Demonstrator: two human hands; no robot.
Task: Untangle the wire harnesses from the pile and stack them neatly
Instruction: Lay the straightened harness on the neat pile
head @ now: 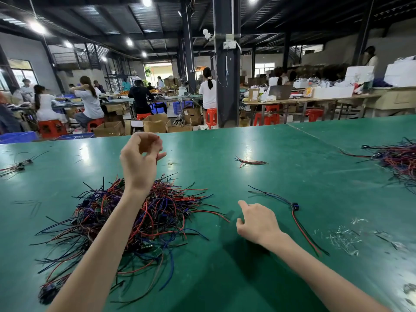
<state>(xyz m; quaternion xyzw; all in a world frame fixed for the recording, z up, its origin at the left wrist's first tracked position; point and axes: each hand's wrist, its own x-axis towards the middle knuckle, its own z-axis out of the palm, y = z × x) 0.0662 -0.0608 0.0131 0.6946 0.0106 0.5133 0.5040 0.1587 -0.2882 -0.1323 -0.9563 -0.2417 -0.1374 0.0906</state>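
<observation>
A big tangled pile of red, black and blue wire harnesses [139, 217] lies on the green table [225, 145] in front of me. My left hand [139, 158] is raised above the far side of the pile with its fingers curled. A thin red wire seems pinched at the fingertips, but it is blurred. My right hand [258, 221] hovers low over the table to the right of the pile, fingers relaxed, holding nothing. One separated harness [294, 207] with a blue connector lies just right of that hand.
A small bundle of wires [249, 162] lies farther back at centre. Another tangled heap [396, 158] sits at the right edge, and several wires [20, 165] at the left edge. Clear plastic scraps [344, 239] litter the near right. People work at tables beyond.
</observation>
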